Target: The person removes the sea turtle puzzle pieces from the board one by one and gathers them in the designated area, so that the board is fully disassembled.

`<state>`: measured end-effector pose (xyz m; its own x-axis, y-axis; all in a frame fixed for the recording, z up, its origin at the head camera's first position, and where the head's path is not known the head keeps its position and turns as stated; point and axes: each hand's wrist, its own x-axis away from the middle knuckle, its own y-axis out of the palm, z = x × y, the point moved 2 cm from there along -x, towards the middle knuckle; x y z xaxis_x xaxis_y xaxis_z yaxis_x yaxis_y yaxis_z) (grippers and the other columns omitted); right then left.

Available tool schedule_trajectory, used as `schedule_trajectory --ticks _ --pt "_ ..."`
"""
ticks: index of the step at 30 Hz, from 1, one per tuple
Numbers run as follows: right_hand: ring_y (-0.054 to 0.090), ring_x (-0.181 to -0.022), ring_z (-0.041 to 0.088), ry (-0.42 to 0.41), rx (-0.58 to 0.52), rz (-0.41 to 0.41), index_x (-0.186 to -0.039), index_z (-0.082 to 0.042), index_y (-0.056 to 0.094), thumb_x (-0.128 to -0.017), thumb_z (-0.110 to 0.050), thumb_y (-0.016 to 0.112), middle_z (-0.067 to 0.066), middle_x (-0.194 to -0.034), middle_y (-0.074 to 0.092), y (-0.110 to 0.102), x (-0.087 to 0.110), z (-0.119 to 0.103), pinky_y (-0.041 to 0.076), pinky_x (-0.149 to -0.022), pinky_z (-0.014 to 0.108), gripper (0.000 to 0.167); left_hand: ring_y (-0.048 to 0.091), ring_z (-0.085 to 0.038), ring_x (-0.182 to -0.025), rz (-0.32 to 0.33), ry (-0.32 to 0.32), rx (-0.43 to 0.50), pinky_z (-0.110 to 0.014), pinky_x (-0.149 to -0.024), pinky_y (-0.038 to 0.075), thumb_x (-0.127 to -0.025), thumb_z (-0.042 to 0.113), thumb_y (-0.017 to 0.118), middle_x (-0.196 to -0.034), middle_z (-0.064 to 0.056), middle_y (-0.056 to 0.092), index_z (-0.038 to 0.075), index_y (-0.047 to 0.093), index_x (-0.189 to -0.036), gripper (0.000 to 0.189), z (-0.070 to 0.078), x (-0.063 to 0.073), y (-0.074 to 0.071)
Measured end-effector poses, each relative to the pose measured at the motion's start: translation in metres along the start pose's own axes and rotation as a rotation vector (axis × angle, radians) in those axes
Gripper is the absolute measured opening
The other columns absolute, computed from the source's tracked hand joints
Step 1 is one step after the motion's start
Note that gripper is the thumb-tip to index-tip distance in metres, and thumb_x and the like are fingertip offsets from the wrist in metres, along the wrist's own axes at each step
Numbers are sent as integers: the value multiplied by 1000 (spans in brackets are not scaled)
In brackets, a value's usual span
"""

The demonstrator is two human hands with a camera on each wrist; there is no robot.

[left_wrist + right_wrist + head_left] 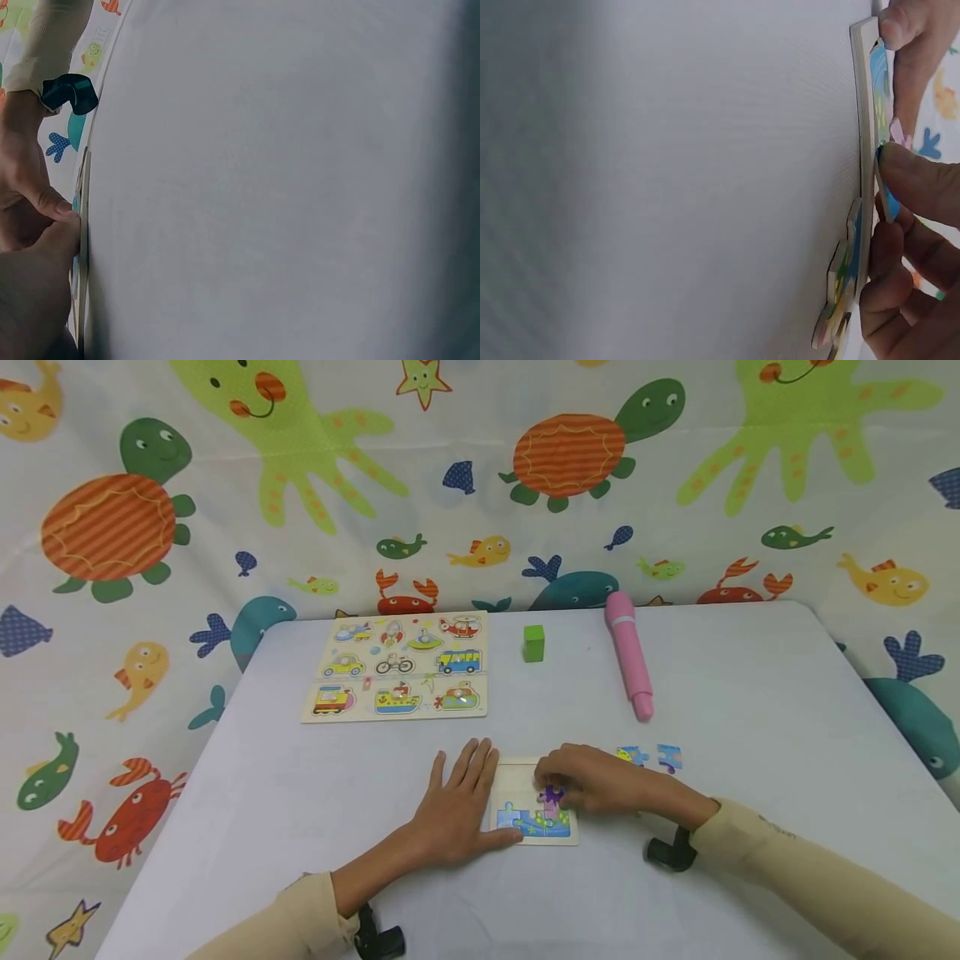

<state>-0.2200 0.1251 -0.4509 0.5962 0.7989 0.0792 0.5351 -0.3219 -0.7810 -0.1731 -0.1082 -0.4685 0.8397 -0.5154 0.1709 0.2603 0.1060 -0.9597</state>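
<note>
A small wooden jigsaw tray (pixel 517 779) lies on the white table, with joined blue pieces (pixel 525 821) along its near side and a purple figure (pixel 551 796) above them. My left hand (pixel 459 814) rests flat at the tray's left edge, fingers straight and thumb over the lower corner. Over the tray's right side, my right hand (pixel 600 781) pinches a blue jigsaw piece (pixel 891 199) between thumb and fingers; from the head view the hand mostly covers it. Beyond the right wrist lie two loose pieces (pixel 670 757). More loose pieces (pixel 838 274) show beside the tray in the right wrist view.
A wooden vehicle picture board (pixel 405 675) lies at the back left. Right of it stands a green block (pixel 533 644), then a thick pink pen-shaped thing (pixel 630 656). A sea-animal printed cloth (pixel 450 443) hangs behind the table.
</note>
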Motion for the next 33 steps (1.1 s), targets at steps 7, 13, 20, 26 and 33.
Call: schedule_trajectory --ticks 7,13,20,26,33 --pt "53 -82 9 -5 -97 -5 -101 -17 66 -86 4 76 -10 -84 56 -1 -5 0 47 -76 28 28 0 -33 -157 -9 -15 -9 -67 -119 1 -89 76 55 -171 -15 6 2 13 -163 113 -1 -1 1" --pt "51 -72 8 14 -173 25 -91 -14 67 -84 9 69 -6 -74 54 -1 -10 -4 44 -65 24 23 -1 -32 -157 -12 -19 -9 -67 -119 1 -89 77 55 -171 -15 6 2 12 -163 113 -2 -1 2" --pt "53 -69 9 81 -228 26 -87 -13 70 -87 8 67 -4 -72 61 -3 -15 -4 46 -64 25 21 -1 -32 -157 -10 -16 -5 -66 -119 1 -90 76 54 -171 -15 6 3 12 -164 113 -3 -2 3" --pt "55 -72 10 97 -278 40 -91 -14 72 -88 5 66 -7 -75 62 -9 -10 1 48 -67 26 21 -1 -32 -157 -13 -18 -9 -66 -119 1 -90 77 54 -171 -15 5 2 12 -164 113 -2 -2 1" --pt "59 -85 21 234 -317 190 -98 -12 71 -93 -2 67 -1 -87 63 -53 46 23 53 -78 34 12 -1 -33 -157 -12 -26 -3 -66 -119 0 -89 77 54 -171 -15 5 2 11 -164 114 -2 -1 3"
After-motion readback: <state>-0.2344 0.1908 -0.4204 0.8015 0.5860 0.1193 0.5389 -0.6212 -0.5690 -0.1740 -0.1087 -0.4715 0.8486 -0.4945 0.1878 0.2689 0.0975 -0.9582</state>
